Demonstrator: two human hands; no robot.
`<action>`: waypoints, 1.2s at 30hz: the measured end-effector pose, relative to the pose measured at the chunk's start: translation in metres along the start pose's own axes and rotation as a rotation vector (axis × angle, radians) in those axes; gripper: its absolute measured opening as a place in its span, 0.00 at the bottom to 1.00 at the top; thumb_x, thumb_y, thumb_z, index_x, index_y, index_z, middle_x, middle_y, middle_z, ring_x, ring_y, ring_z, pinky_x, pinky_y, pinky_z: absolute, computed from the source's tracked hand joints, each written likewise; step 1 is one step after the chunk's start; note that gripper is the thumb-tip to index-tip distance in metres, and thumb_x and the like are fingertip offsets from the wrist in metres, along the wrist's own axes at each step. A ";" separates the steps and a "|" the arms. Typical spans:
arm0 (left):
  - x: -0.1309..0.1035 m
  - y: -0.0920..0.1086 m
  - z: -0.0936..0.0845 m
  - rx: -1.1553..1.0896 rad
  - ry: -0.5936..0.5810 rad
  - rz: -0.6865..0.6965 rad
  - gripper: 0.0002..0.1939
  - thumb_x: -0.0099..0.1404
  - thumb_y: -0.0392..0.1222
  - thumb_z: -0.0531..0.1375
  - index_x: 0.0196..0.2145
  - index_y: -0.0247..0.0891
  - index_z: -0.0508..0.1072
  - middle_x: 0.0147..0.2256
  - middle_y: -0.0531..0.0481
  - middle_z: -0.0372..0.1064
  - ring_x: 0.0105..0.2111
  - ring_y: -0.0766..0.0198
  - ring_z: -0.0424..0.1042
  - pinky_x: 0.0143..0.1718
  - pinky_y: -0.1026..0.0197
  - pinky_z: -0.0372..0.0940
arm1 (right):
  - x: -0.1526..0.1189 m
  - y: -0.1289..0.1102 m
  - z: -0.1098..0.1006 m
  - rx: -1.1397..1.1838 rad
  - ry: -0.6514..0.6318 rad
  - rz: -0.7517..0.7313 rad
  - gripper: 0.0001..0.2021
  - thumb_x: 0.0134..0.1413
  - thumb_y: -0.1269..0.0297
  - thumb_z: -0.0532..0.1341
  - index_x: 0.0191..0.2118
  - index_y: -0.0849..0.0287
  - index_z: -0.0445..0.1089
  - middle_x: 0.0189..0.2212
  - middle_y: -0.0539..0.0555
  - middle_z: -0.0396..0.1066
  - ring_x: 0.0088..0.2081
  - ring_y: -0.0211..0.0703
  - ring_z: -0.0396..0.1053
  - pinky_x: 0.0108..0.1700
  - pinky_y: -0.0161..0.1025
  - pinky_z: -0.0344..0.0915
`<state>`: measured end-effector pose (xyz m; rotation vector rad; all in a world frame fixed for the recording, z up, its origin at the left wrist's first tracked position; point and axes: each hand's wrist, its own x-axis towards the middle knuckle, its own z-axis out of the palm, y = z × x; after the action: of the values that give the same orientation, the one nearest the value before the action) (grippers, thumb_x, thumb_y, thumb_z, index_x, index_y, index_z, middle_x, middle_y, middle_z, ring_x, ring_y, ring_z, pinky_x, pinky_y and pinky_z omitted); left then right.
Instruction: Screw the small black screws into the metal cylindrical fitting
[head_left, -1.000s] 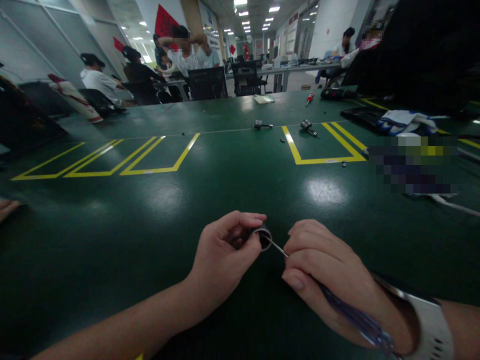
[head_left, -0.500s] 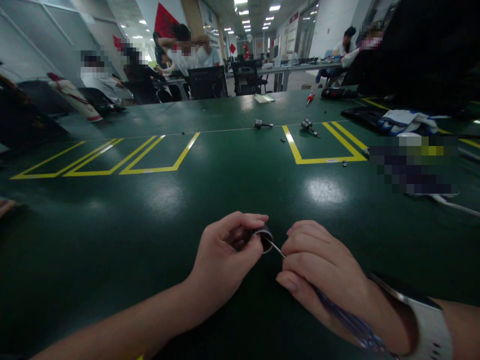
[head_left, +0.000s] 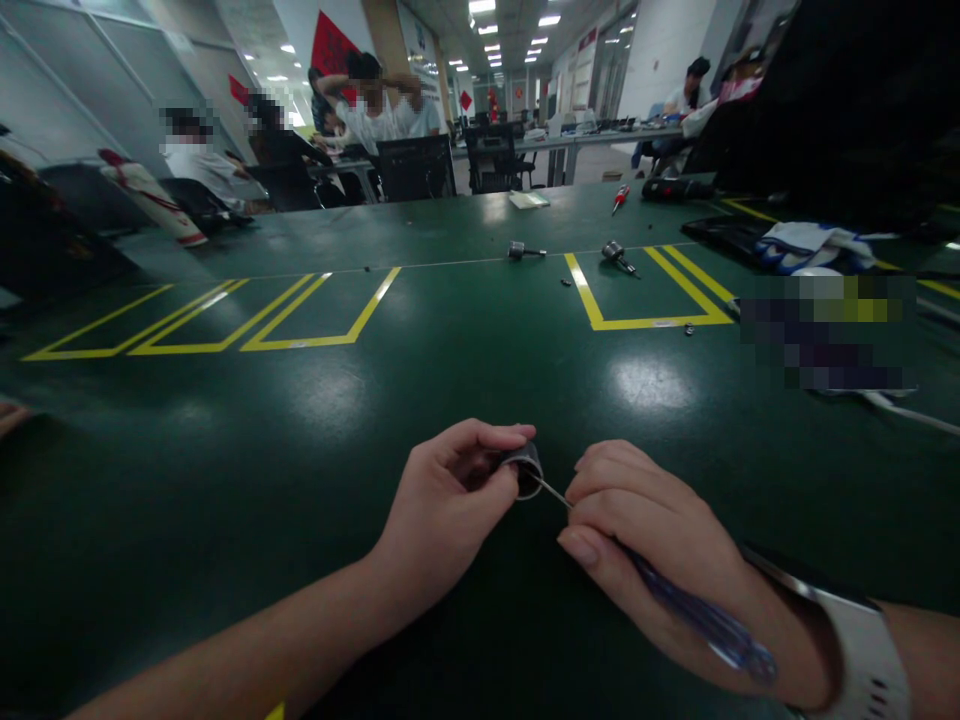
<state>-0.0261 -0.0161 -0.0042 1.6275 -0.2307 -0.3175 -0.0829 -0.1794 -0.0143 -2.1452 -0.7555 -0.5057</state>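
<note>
Between the thumb and fingers of my left hand (head_left: 454, 490) is a short, hollow metal cylinder (head_left: 529, 462), its open end turned toward the right. My right hand (head_left: 645, 530) is closed around a screwdriver with a clear bluish handle (head_left: 701, 620). The thin metal shaft (head_left: 556, 493) runs from the right fingers into the mouth of the cylinder. Its tip is hidden inside. Both hands are just above the green table (head_left: 225, 500), near its front.
Two metal parts with stems, one left (head_left: 525, 250) and one right (head_left: 618, 258), lie farther back. Small pieces (head_left: 689, 329) lie by the yellow tape (head_left: 660, 323). A red screwdriver (head_left: 620, 199), a white-and-blue cloth (head_left: 814, 245) and a cable (head_left: 911, 408) are also there. People sit beyond.
The screwdriver handle has swung outward and shows more below my right palm. My left hand and the cylinder have shifted slightly left and up. The shaft stays inside the cylinder.
</note>
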 end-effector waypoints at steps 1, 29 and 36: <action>0.000 0.000 0.000 -0.008 -0.003 -0.010 0.05 0.52 0.31 0.61 0.30 0.36 0.73 0.40 0.46 0.76 0.40 0.60 0.75 0.43 0.58 0.70 | 0.000 0.000 -0.001 0.010 0.000 0.011 0.10 0.60 0.70 0.52 0.29 0.62 0.65 0.24 0.53 0.66 0.29 0.40 0.63 0.33 0.39 0.59; -0.002 0.001 0.002 -0.021 0.006 0.010 0.05 0.51 0.29 0.58 0.25 0.36 0.71 0.38 0.47 0.76 0.41 0.60 0.74 0.40 0.60 0.69 | -0.001 0.001 0.005 -0.069 -0.008 -0.073 0.09 0.58 0.70 0.55 0.27 0.62 0.65 0.24 0.52 0.66 0.28 0.39 0.62 0.32 0.40 0.60; 0.005 0.001 -0.007 -0.106 -0.048 -0.030 0.16 0.52 0.30 0.61 0.41 0.39 0.72 0.40 0.49 0.74 0.40 0.61 0.73 0.42 0.59 0.68 | 0.002 -0.003 -0.008 0.128 0.026 0.046 0.05 0.57 0.72 0.55 0.32 0.61 0.67 0.27 0.52 0.68 0.31 0.38 0.65 0.34 0.37 0.63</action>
<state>-0.0191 -0.0114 -0.0032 1.5212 -0.2224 -0.3864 -0.0840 -0.1836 -0.0061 -2.0288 -0.7035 -0.4486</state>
